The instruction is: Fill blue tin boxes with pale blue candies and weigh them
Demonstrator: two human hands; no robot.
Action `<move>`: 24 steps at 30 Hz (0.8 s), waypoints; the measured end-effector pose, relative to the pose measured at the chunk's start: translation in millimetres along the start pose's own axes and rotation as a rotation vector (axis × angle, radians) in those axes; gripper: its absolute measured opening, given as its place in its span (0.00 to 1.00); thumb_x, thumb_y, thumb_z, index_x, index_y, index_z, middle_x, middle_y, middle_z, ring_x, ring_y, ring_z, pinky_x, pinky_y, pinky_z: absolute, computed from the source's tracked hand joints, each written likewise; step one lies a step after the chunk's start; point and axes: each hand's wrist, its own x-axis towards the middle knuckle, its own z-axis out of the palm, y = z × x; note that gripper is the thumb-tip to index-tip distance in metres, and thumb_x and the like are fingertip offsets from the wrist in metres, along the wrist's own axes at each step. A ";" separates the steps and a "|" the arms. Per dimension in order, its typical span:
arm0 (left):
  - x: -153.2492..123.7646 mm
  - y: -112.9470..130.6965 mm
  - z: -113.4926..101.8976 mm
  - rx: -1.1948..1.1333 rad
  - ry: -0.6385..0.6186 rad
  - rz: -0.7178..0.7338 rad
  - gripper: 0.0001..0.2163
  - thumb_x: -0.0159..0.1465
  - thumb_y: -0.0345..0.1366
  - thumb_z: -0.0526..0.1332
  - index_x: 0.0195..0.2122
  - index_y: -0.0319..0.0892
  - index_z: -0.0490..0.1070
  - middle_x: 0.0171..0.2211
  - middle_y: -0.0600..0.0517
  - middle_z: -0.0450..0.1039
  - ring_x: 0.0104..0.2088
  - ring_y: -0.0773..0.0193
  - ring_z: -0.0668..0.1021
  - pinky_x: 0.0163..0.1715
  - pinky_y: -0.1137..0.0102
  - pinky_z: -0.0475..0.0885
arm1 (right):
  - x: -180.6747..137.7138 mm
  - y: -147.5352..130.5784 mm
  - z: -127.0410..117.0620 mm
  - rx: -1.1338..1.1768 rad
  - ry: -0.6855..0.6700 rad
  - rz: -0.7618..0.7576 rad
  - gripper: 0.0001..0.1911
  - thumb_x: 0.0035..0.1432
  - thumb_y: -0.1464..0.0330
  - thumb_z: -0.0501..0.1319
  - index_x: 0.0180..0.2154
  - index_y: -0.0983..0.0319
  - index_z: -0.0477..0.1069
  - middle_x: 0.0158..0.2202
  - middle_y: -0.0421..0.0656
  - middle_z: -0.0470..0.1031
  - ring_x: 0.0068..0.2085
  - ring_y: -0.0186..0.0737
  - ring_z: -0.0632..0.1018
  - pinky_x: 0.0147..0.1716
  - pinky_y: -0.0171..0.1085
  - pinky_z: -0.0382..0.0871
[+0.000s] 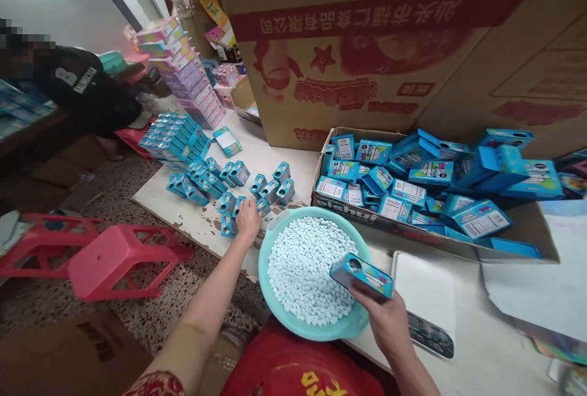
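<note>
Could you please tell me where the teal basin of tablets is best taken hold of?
Probably by the rim, one hand at each side, kept level: the basin is round, shallow, full of loose tablets and juts over the table edge. The slot in its far-left rim gives one hold.

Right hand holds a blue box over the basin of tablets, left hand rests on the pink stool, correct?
The left-hand part is wrong. In the head view the left hand reaches the small boxes on the table, fingers on them. The right hand does hold a blue box over the basin of tablets.
</note>
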 end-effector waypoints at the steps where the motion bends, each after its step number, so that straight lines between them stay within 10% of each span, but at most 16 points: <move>1: -2.3 -0.7 -2.5 -0.027 0.027 -0.001 0.13 0.61 0.31 0.55 0.47 0.38 0.67 0.49 0.39 0.66 0.54 0.49 0.67 0.49 0.59 0.66 | 2.9 -4.7 10.8 -0.014 -0.033 -0.014 0.23 0.30 0.61 0.74 0.32 0.62 0.74 0.29 0.45 0.80 0.33 0.52 0.80 0.38 0.49 0.75; 5: -38.5 -0.1 -34.1 -0.503 0.033 0.191 0.18 0.62 0.36 0.56 0.53 0.42 0.63 0.50 0.43 0.67 0.53 0.54 0.69 0.50 0.60 0.66 | 13.7 -10.6 51.6 -0.058 -0.187 -0.105 0.21 0.36 0.61 0.73 0.34 0.61 0.73 0.31 0.44 0.80 0.34 0.50 0.79 0.40 0.48 0.73; 10: -84.1 15.5 -74.8 -0.728 -0.333 0.748 0.24 0.56 0.39 0.63 0.55 0.49 0.63 0.52 0.49 0.69 0.52 0.58 0.71 0.49 0.65 0.67 | 22.4 0.3 102.9 -0.134 -0.399 -0.237 0.23 0.41 0.59 0.71 0.40 0.60 0.70 0.37 0.45 0.78 0.38 0.49 0.78 0.40 0.47 0.72; 14: -52.8 -4.3 -92.7 -0.603 -0.073 0.487 0.17 0.58 0.39 0.61 0.49 0.46 0.67 0.46 0.50 0.73 0.46 0.59 0.74 0.46 0.67 0.69 | 46.6 -22.9 105.3 -0.248 -0.250 -0.475 0.33 0.42 0.58 0.70 0.50 0.58 0.64 0.50 0.49 0.70 0.50 0.50 0.73 0.48 0.49 0.68; 18: 18.2 -44.6 -97.1 -0.363 0.277 0.061 0.22 0.57 0.44 0.60 0.51 0.41 0.64 0.47 0.45 0.71 0.46 0.52 0.74 0.45 0.62 0.69 | 107.8 -73.9 57.5 -0.456 0.123 -0.693 0.25 0.51 0.56 0.63 0.49 0.61 0.66 0.48 0.50 0.70 0.49 0.48 0.72 0.49 0.49 0.67; 24: 90.4 -59.5 -61.0 -0.158 0.140 -0.096 0.22 0.59 0.42 0.56 0.53 0.39 0.63 0.51 0.39 0.69 0.49 0.46 0.73 0.44 0.59 0.68 | 216.9 -104.1 30.5 -0.967 0.160 -0.692 0.20 0.52 0.65 0.61 0.47 0.64 0.67 0.49 0.53 0.70 0.52 0.51 0.69 0.51 0.48 0.63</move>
